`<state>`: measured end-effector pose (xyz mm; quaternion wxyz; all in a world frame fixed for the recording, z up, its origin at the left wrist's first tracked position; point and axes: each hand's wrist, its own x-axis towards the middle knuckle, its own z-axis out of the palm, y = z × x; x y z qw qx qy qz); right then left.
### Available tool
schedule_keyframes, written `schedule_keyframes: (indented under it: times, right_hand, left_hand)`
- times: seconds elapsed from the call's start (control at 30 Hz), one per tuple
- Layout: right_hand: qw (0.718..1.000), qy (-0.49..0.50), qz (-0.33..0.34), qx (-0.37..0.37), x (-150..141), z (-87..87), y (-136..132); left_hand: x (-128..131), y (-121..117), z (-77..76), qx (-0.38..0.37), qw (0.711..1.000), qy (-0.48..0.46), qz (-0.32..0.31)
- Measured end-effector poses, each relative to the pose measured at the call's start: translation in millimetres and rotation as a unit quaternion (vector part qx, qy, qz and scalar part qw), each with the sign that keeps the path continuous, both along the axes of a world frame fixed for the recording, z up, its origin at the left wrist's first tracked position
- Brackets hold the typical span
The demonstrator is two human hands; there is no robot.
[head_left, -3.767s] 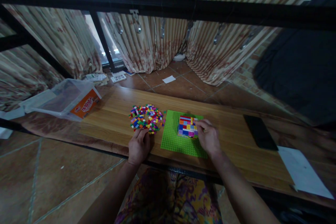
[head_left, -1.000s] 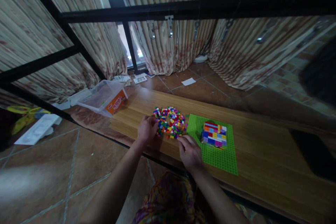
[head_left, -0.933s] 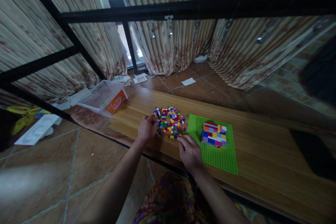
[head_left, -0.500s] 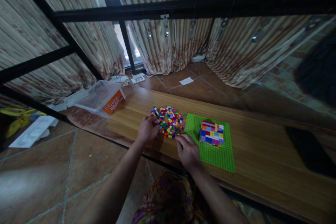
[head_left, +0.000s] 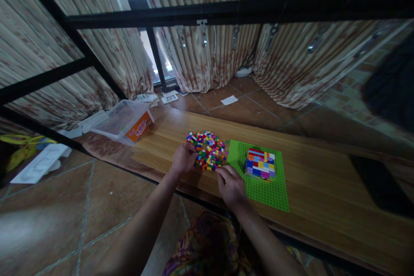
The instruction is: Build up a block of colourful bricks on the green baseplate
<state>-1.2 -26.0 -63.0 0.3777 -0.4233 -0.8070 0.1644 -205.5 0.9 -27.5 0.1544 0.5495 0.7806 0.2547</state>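
A pile of small, many-coloured toy bricks (head_left: 210, 146) lies loose on the wooden tabletop (head_left: 310, 177). My left hand (head_left: 184, 158) is at the pile's left edge, its fingers curled together; whatever is between them is hidden. At the near right edge of the pile, my right hand (head_left: 231, 185) has thumb and fingers pinched; anything they hold is too small to make out. To the right lies a green studded baseplate (head_left: 267, 198), partly behind my right hand. On it stands a block built of many-coloured bricks (head_left: 260, 164).
A clear plastic box (head_left: 113, 118) with an orange label stands at the table's left end. On the right lies a dark flat object (head_left: 380, 185). A black metal bar (head_left: 226, 13) crosses beyond the table, with curtains behind it. White paper (head_left: 229, 100) lies on the floor.
My left hand has shifted very slightly to the right and its fingers are drawn in a little more. The right hand looks the same, and the bricks and baseplate stay put.
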Motion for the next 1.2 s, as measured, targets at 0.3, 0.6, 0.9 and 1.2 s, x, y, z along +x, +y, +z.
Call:
schedule_keyframes:
  times: [0.3,0.6,0.9,1.2]
  right_hand:
    - [1.000,0.009,-0.003,0.000,-0.8,0.4,-0.2]
    - [1.000,0.021,0.000,-0.006,-0.3,1.2,0.1]
    - [1.000,0.025,0.001,0.000,-0.8,-2.9,0.8]
    - [0.999,0.031,0.007,-0.016,-0.4,-1.6,0.9]
  left_hand:
    - [-5.3,-0.8,-4.8,-0.009,0.998,-0.066,-0.021]
    - [-15.5,-2.1,1.1,0.012,0.986,-0.010,-0.164]
    - [-6.8,-0.7,9.3,-0.027,0.984,0.088,-0.153]
    - [-10.7,-3.9,4.3,-0.012,0.944,0.216,-0.247]
